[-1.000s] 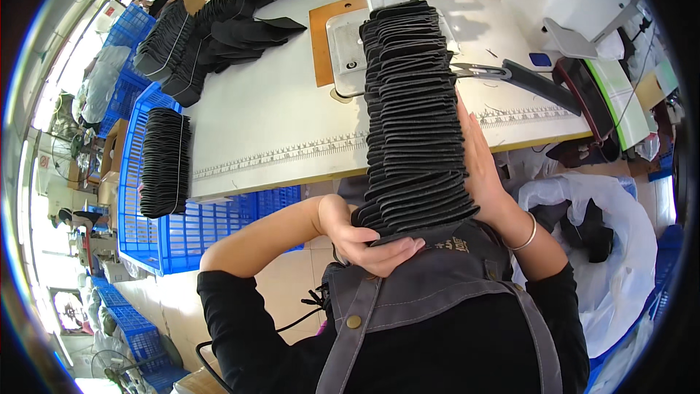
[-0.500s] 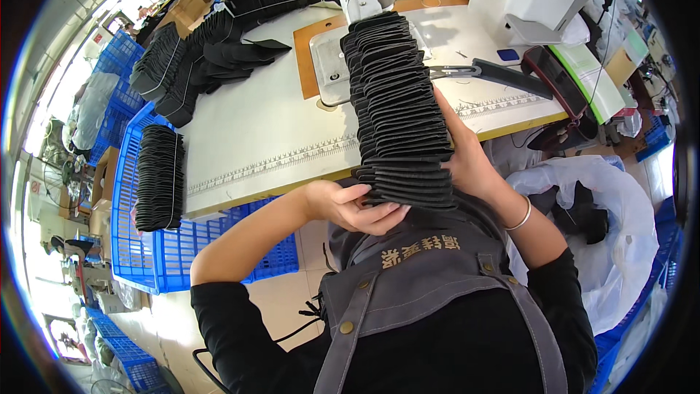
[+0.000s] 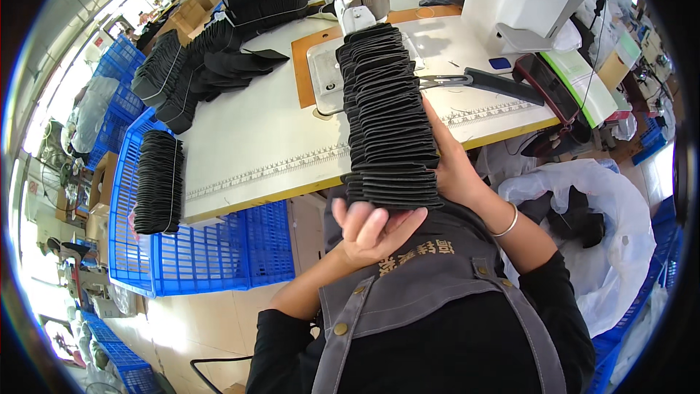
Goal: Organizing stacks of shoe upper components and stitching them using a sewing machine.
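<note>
A long stack of black fabric pieces [image 3: 390, 113], layered tightly like an accordion, stretches from the sewing machine head [image 3: 357, 18] toward my body. My right hand [image 3: 456, 168] grips its right side near the close end, with the fingers partly hidden behind the stack. At the near end of the stack is my left hand [image 3: 372, 233], palm up with fingers spread and slightly blurred. Its thumb lies along the bottom edge of the stack. The stack rests over the white worktable [image 3: 262, 149], which has a printed ruler along its front.
Tied black stacks [image 3: 160, 73] and loose black pieces [image 3: 233, 69] lie on the left of the table. Another tied stack [image 3: 158, 182] sits on the blue crate [image 3: 219, 255]. At right are black-handled scissors [image 3: 503, 86], a dark red case [image 3: 547, 87] and a bag-lined bin [image 3: 627, 248].
My left hand has turned palm up and shifted down, its fingers loosening from the stack's near end. The stack and my right hand have moved slightly left.
</note>
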A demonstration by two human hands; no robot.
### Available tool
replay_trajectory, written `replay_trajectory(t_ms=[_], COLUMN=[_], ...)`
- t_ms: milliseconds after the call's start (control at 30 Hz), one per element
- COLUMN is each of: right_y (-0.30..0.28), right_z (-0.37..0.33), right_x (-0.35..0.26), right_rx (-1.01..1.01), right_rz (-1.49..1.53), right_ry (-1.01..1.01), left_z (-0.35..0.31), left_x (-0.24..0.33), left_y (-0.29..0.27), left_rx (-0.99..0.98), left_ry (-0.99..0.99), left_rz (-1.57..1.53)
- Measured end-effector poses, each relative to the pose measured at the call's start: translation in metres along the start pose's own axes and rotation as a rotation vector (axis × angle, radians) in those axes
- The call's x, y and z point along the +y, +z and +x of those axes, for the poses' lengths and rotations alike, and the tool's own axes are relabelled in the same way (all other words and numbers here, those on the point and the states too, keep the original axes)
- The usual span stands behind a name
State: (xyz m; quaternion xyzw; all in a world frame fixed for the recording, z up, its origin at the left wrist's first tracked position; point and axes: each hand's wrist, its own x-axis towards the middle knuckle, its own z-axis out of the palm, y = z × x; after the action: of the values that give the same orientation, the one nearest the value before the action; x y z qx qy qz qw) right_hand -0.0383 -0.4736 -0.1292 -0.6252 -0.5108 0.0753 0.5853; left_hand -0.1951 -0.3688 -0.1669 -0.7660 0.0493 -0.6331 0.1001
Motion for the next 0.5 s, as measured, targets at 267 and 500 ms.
replay_trajectory(t_ms=[267,500], right_y=[-0.015,-0.068], right_z=[0.0,0.007], right_x=[0.0,0.018], right_rx=[-0.154,-0.549], right_rz=[-0.1,0.244], right_ry=[-0.061,-0.007], left_z=[0.017,0.023], left_x=[-0.005,-0.003], left_y=[-0.004,0.001], left_rx=[-0.214,-0.259], left_ry=[-0.099,-0.19], left_rz=[-0.236,-0.196])
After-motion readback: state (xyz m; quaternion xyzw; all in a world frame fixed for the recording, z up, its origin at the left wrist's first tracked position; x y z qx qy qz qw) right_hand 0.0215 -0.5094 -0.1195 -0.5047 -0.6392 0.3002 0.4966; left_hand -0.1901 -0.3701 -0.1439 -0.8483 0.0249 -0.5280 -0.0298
